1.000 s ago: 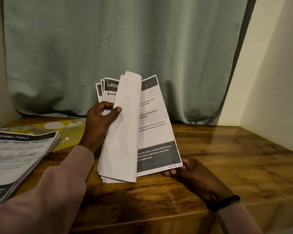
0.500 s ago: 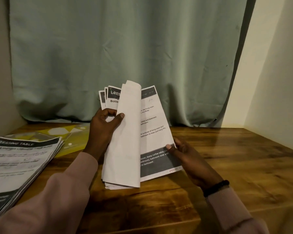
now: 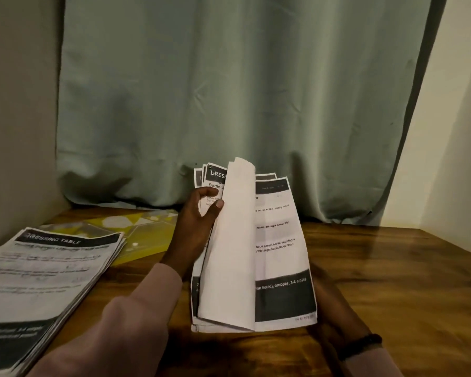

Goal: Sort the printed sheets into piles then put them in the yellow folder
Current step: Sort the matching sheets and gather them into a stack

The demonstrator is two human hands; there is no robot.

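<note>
While the left hand (image 3: 199,221) grips a sheaf of printed sheets (image 3: 278,251) upright over the wooden table (image 3: 392,281), its thumb pinning back a curled white page (image 3: 231,240), the right hand (image 3: 335,308) sits mostly hidden behind the sheaf's lower right corner, so whether its fingers are curled I cannot tell. A sorted pile (image 3: 44,278) headed "DRESSING TABLE" lies at the left, partly overlapping the yellow folder (image 3: 144,232), which lies flat before the green curtain (image 3: 229,91)
</note>
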